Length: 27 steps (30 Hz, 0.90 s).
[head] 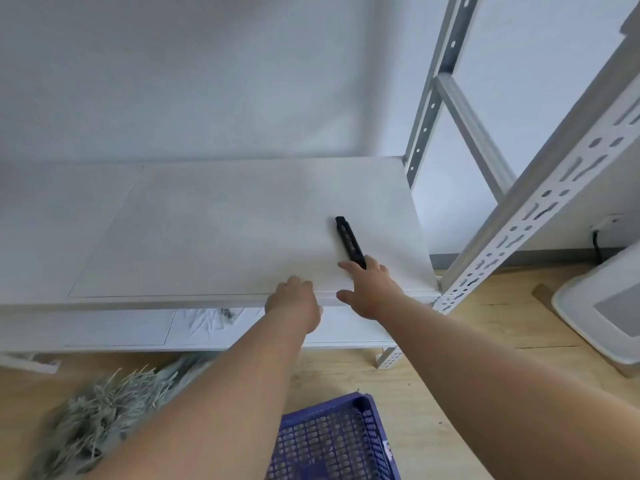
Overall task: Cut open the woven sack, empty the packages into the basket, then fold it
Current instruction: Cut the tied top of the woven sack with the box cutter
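A white wall backs a pale metal-framed shelf (214, 230) over a wood floor. The right hand (372, 289) reaches for the black utility knife (350, 242) lying near the shelf's right front edge, fingers spread, fingertips touching its near end; the left hand (294, 301) rests at the shelf edge, its grip hidden. A hasty grab could nudge the slim knife away or meet a blade I cannot see. The frayed woven sack (104, 410) lies blurred on the floor at lower left, beside the blue basket (332, 441).

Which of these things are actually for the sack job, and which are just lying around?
For the job:
black cutter on the shelf, right hand at its near end
blue basket on the floor

Lying about:
white bin on the right
shaggy grey bundle, blurred
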Motion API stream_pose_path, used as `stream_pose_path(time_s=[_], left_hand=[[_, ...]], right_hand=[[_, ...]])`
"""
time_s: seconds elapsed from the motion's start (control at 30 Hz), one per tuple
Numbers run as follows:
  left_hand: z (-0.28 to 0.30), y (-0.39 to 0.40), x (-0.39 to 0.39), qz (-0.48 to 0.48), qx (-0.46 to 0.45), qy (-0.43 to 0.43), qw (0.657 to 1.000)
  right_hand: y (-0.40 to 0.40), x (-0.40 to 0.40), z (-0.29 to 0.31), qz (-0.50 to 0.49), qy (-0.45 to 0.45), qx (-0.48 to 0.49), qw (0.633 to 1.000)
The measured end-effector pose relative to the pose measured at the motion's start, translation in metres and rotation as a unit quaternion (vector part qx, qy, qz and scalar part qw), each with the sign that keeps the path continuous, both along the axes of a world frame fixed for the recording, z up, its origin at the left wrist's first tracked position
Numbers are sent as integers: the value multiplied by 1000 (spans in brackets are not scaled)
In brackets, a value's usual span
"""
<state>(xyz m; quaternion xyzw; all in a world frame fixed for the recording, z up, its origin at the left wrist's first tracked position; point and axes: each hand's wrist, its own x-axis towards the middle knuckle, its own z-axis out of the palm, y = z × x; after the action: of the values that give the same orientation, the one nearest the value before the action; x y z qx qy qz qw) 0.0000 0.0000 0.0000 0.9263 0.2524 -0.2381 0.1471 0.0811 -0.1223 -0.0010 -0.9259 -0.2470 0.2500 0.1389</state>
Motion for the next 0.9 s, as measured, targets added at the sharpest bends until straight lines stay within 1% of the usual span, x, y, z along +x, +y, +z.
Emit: stream_pose_path(time_s=[0.1,0.2,0.27,0.3,0.37,0.4,0.43,0.47,0.5,0.53,0.6,0.67,0.7,0.73,0.83,0.9], left_hand=[[2,5,8,-24,24,40,999],[6,7,8,-28,12,48,998],[3,6,3,-25,11,31,999],[0,6,1,-23,8,17,1000],[-4,6,-8,-10,-25,-13,1000],[-4,6,-12,14,-63,-45,997],[-2,7,-17,62,-122,-93,986],[2,7,-24,127,-188,-151,962],[6,7,-33,192,-248,-216,924],[11,7,-43,242,-297,-264,885],[21,13,-65,300,-379,-302,822],[28,29,-88,349,-463,-295,759],[27,41,-101,363,-483,-286,744],[25,54,-114,364,-486,-276,745],[14,94,-158,345,-475,-245,772],[9,119,-190,355,-474,-240,770]], right_hand=[[4,5,-7,3,-27,-43,999],[3,6,-13,-7,-63,-56,996],[-1,5,-16,-20,-92,-22,995],[-2,2,-18,-37,-88,5,995],[-5,-9,-18,-80,-52,69,993],[-6,-17,-16,-93,-36,102,990],[-7,-28,-12,-98,-26,132,986],[-7,-40,-9,-93,-18,158,983],[-7,-54,-6,-84,-11,182,980],[-7,-69,-3,-74,-2,206,976],[-4,-101,2,-55,29,234,970],[5,-133,5,-28,51,232,971],[13,-147,5,-19,55,228,972],[21,-162,4,-16,62,226,972],[54,-210,5,-7,68,237,969],[79,-242,6,-3,78,246,966]])
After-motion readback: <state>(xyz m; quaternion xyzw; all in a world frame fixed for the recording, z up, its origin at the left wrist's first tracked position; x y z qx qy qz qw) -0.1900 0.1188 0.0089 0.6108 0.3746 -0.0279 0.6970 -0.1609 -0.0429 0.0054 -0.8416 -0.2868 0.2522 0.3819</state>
